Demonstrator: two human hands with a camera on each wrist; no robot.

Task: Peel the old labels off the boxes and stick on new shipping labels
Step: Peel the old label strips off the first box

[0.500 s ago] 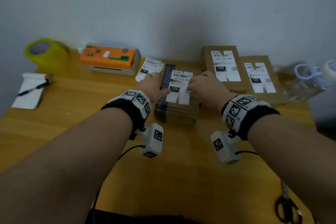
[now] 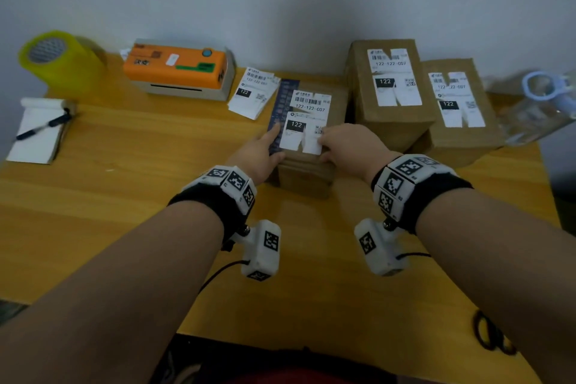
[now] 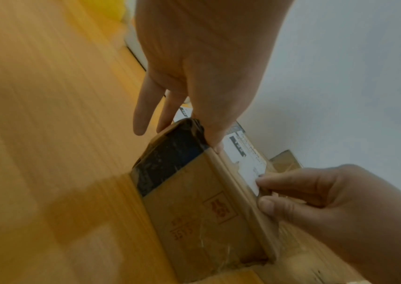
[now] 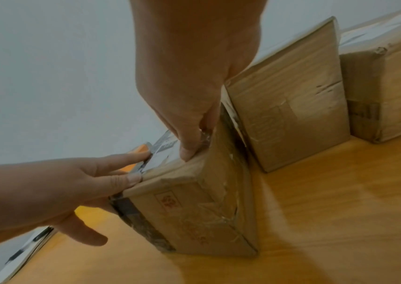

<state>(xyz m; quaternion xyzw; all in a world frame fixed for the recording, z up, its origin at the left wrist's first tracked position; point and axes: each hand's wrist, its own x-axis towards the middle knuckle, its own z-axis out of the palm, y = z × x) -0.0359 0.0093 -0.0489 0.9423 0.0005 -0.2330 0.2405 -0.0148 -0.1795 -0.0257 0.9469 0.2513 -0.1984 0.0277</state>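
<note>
A brown cardboard box (image 2: 307,179) stands mid-table with a white shipping label (image 2: 308,111) on its top. My left hand (image 2: 265,150) lies at the box's near left corner, its straight fingers (image 3: 215,138) touching the top beside the label's left edge (image 4: 153,159). My right hand (image 2: 344,143) is at the near right. Its curled index fingertip (image 3: 261,177) and thumb (image 3: 268,206) pinch the label's near right corner at the box's edge. The same box (image 4: 194,203) shows taped, creased sides.
Two more labelled boxes (image 2: 391,97) (image 2: 458,109) stand right of it against the wall. A loose stack of labels (image 2: 254,92) and an orange label printer (image 2: 177,68) are behind left. Yellow tape roll (image 2: 53,56), notepad with pen (image 2: 40,131), scissors (image 2: 489,337), clear bottle (image 2: 542,103).
Both hands have slid along the label from its middle toward its near edge. The box and label stay in place; the view has tilted.
</note>
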